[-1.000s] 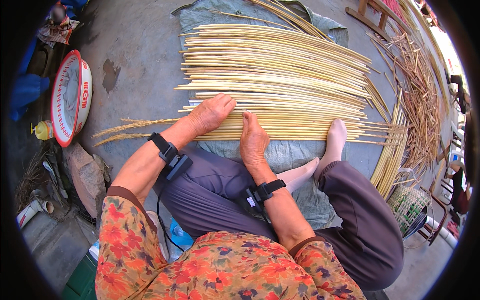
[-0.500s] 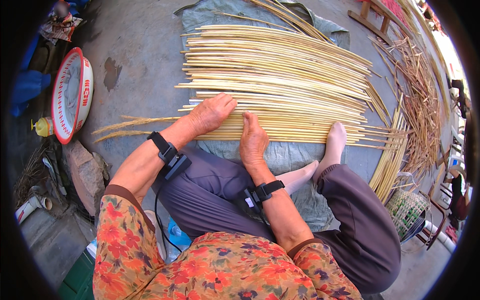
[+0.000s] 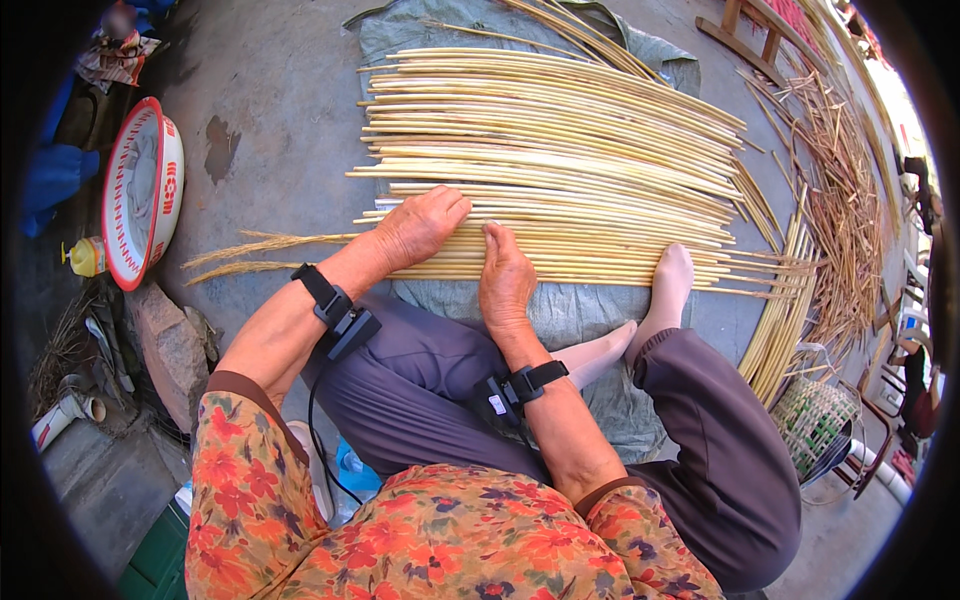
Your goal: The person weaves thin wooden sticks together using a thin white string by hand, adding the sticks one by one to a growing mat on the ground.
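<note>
Pale yellow stalks (image 3: pixel 540 120) lie in long parallel rows across a grey-green woven sheet (image 3: pixel 612 385). My left hand (image 3: pixel 425 222) rests on the nearer rows with fingers bent and closed on stalks. Just right of it and lower, my right hand (image 3: pixel 506 272) is curled at the near rows, thumb upward, its fingers gripping stalks; its fingertips are partly hidden. Feathery tufts (image 3: pixel 235 260) stick out from the left ends of some near stalks. My foot (image 3: pixel 670 280) in a pale sock rests against the rows at the right.
A red-rimmed enamel basin (image 3: pixel 160 195), a yellow bottle (image 3: pixel 88 256) and a rock (image 3: pixel 170 360) sit at the left. Loose straw (image 3: pixel 830 200), more stalks (image 3: pixel 775 330) and a woven basket (image 3: pixel 815 420) lie at the right. A wooden frame (image 3: pixel 750 40) is at the top right.
</note>
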Demonstrator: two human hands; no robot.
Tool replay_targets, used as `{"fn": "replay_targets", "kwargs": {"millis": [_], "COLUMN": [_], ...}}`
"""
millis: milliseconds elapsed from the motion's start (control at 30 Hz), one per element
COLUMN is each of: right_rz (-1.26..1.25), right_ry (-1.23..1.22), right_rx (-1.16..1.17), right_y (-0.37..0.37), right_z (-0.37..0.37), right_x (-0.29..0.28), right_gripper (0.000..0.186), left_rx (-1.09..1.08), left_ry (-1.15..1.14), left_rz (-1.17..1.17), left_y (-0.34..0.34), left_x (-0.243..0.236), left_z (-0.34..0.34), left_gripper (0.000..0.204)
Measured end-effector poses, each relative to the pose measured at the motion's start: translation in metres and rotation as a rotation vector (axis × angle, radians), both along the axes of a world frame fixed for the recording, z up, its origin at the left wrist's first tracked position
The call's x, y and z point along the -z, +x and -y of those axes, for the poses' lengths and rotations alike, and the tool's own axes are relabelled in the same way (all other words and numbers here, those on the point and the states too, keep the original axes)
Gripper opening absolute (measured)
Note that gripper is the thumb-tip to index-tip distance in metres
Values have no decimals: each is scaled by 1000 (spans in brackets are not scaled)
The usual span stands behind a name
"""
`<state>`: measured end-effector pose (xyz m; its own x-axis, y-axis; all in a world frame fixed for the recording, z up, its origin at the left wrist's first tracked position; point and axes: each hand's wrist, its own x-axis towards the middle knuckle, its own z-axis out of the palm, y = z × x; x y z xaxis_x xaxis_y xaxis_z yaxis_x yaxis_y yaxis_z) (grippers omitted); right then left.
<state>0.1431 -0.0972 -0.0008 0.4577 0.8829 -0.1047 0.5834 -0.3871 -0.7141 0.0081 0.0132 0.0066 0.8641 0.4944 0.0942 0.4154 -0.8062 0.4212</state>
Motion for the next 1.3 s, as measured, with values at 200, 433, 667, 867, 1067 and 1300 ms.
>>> {"fn": "replay_targets", "kwargs": {"millis": [200, 433, 667, 867, 1067, 1300], "right_rz": [1, 44, -24, -224, 6, 0], "right_ry": [-22, 48, -61, 44, 108, 125], "right_rx": [0, -36, -44, 36, -9, 23], "right_y": [1, 2, 5, 1, -2, -6], "right_z": [0, -1, 9, 6, 6, 0], "right_x": [0, -2, -4, 4, 5, 2], "right_gripper": [15, 14, 16, 13, 10, 10], "left_rx": [-10, -26, -52, -83, -78, -70], "left_ry": [-16, -39, -36, -23, -52, -93], "left_rz": [5, 14, -2, -14, 26, 45], "left_y": [-1, 1, 2, 3, 2, 2], "left_x": [3, 7, 8, 9, 10, 12], "left_z": [0, -5, -3, 1, 0, -2], "left_gripper": [23, 18, 13, 13, 10, 10]}}
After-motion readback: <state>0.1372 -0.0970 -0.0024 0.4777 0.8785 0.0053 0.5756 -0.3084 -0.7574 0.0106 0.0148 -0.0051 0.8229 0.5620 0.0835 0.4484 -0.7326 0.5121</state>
